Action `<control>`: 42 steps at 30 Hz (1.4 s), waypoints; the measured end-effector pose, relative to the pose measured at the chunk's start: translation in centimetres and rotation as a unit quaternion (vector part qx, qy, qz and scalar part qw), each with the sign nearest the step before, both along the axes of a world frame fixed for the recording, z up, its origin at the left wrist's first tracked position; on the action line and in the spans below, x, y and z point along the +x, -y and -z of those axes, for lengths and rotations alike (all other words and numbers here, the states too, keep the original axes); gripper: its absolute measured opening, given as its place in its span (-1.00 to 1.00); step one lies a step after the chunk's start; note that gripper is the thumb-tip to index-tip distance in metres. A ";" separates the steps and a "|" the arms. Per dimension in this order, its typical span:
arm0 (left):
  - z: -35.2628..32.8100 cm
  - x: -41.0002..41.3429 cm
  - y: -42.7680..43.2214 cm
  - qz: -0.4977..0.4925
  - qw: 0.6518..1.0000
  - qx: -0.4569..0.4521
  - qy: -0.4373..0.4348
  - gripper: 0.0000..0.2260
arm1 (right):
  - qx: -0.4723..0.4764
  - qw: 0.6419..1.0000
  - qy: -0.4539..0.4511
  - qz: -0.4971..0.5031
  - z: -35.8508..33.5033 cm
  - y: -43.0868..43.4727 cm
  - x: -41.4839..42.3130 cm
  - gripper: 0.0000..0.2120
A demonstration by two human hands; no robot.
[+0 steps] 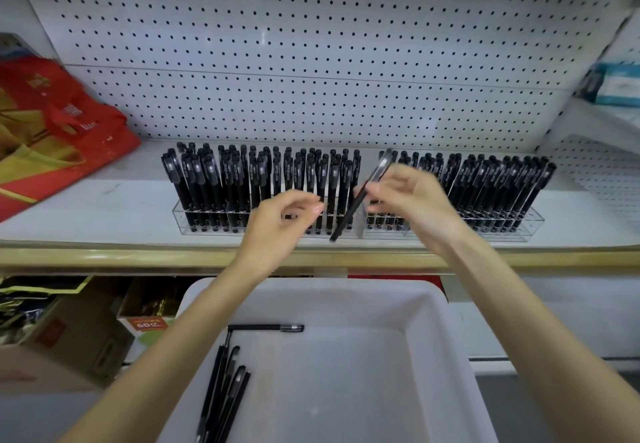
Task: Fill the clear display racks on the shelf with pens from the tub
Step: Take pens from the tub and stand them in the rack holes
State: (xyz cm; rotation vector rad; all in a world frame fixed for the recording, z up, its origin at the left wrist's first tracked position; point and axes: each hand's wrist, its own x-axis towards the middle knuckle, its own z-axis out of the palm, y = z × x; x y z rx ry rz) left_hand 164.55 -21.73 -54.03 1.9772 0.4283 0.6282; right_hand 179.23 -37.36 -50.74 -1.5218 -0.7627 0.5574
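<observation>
Down in the tub [311,286], only a handful of loose pens [225,387] lay along the left wall, so the job looked nearly finished. Above it, the left hand [280,224] hung loosely curled; whether it held anything could not be told. The right hand [415,207] pinched one pen [360,200] mid-barrel, slanted, cap up and tip low over the gap between the racks. Behind, the left rack [214,231] and right rack [519,231] stood crowded, apart from a thinner patch at the right rack's left end.
</observation>
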 end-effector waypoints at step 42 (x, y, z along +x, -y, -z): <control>4.3 0.6 -0.5 0.021 0.893 0.432 -0.121 -0.48 | -0.058 0.863 0.486 0.129 4.6 -3.0 2.9 -0.49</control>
